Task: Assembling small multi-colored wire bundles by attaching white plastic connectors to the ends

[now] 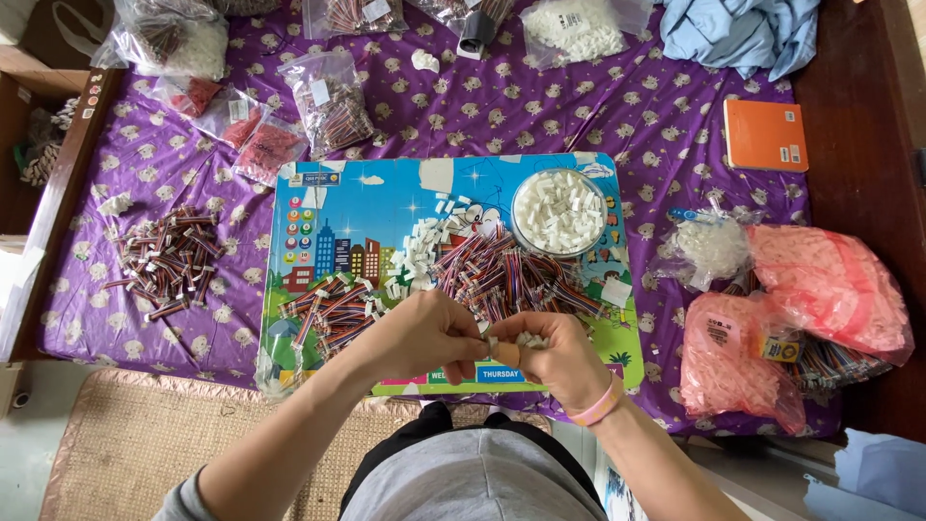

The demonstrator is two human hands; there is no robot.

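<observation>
Head view. A purple patterned cloth (pixel 540 106) is spread over a dark wooden surface; a colourful board (pixel 386 198) lies on it as the work area. On the board a heap of multicoloured wires (pixel 506 275) is seen, with a smaller heap (pixel 333 309) to its left, loose white connectors (pixel 424 246) between them, and a round bowl (pixel 559 212) of white connectors behind. Further wires (pixel 169 260) lie on the cloth at left; pink bags (pixel 825 285) at right; an orange notebook (pixel 767 135) beyond.

Both hands are held together over the near edge of the board. The left hand (pixel 424 333) is closed in a pinch at the fingertips; what it pinches cannot be made out. The right hand (pixel 555 357), with a pink wristband (pixel 598 405), is closed on several small white connectors (pixel 529 341).

Risks, as judged: spare connectors may slip from the right palm, since several are held while the fingers work. The heap lies close behind the hands and could be dragged or tangled by them. The bowl could be knocked on a reach.
</observation>
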